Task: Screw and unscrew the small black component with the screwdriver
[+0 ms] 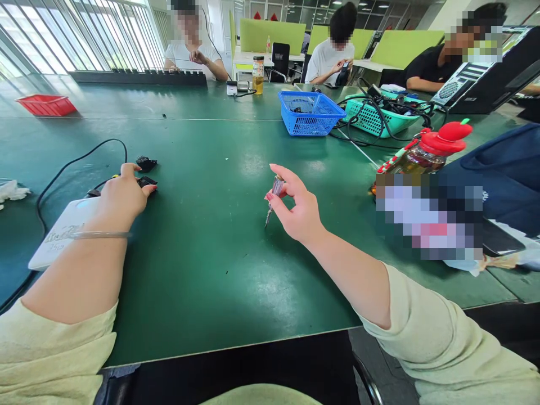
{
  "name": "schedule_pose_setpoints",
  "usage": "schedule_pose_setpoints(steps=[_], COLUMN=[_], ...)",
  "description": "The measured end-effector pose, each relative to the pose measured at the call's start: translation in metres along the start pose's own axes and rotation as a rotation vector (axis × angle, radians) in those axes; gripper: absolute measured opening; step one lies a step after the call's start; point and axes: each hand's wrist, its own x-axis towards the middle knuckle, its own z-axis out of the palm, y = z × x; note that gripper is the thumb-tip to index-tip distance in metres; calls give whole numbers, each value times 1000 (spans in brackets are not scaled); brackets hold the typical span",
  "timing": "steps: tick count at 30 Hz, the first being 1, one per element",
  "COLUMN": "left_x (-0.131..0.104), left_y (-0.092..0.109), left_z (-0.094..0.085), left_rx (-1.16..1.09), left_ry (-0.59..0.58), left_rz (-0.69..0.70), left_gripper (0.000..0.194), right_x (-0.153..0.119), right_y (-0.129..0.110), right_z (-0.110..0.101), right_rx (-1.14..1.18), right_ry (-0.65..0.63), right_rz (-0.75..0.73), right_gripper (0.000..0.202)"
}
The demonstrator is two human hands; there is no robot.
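Note:
My right hand (pixel 299 208) is above the middle of the green table, pinching a small screwdriver (pixel 277 185) between thumb and fingers. The screwdriver's thin shaft points down, its tip close to the tabletop. On the left, my left hand (pixel 122 197) is closed on a small black part (pixel 147 181), whose kind I cannot make out. Just beyond it lies another small black piece (pixel 146 163). Below my left wrist lies a flat white box (pixel 63 230) with handwriting, partly covered by my forearm. A black cable (pixel 63 166) curves around it toward the hand.
A blue basket (pixel 312 115) and a teal basket (pixel 386 121) heaped with cables stand at the back right. A red tray (pixel 46 105) sits far left. A red-lidded bottle (pixel 434 149) and a dark blue bag (pixel 498 169) occupy the right. Several people sit across the table.

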Motion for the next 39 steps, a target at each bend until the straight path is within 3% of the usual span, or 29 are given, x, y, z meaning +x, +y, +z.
schedule_pose_setpoints(steps=[22, 30, 33, 34, 39], left_x=[5, 4, -8, -17, -81], left_y=[-5, -10, 9, 20, 87], left_z=[5, -2, -5, -5, 2], left_rx=[-3, -10, -69, -118, -311], left_ry=[-9, 0, 79, 121, 109], left_rz=[-17, 14, 93, 167, 628], left_gripper=[75, 63, 56, 53, 41], right_x=[-1, 2, 4, 4, 4], right_y=[-1, -1, -2, -2, 0], right_z=[0, -1, -1, -1, -2], right_rx=[-26, 12, 25, 30, 28], right_ry=[-10, -60, -87, -91, -112], right_rz=[29, 36, 30, 24, -2], right_gripper=[45, 48, 47, 46, 50])
